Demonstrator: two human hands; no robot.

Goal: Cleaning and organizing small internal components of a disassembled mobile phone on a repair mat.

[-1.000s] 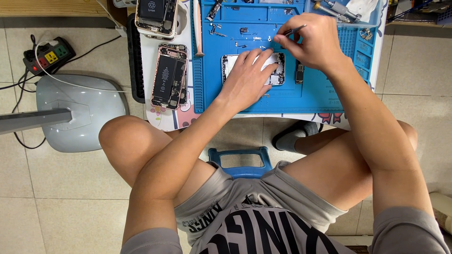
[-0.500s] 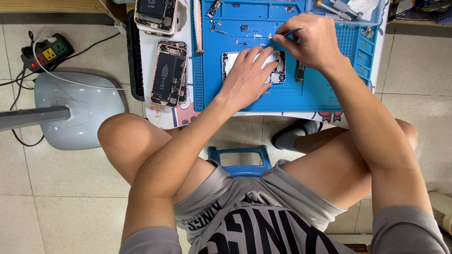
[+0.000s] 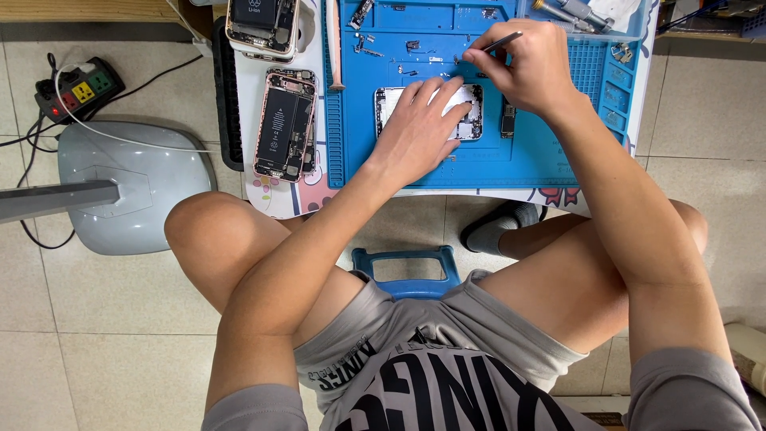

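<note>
The opened phone [image 3: 467, 112] lies face down near the middle of the blue work mat [image 3: 550, 152], mostly covered by the left hand [image 3: 419, 132], which rests flat on it with fingers spread and pressing, closed on nothing; closer in, a blue stool [image 3: 403, 275] shows between the bare knees, and a foot in a grey sock [image 3: 499, 227] sits under the table edge; just right of the phone a small dark part [image 3: 507, 120] lies on the mat; the right hand [image 3: 527, 68] hovers just above the phone's upper edge, its fingertips pinched tight on thin metal tweezers [image 3: 501, 41] that point up and left; to the left, off the mat, a second opened phone [image 3: 283, 124] shows its black battery; farther up lie small screws [image 3: 415, 48] and a third phone [image 3: 263, 24]; on the floor at far left stand a grey lamp base [image 3: 128, 191] and a power strip [image 3: 80, 88].
</note>
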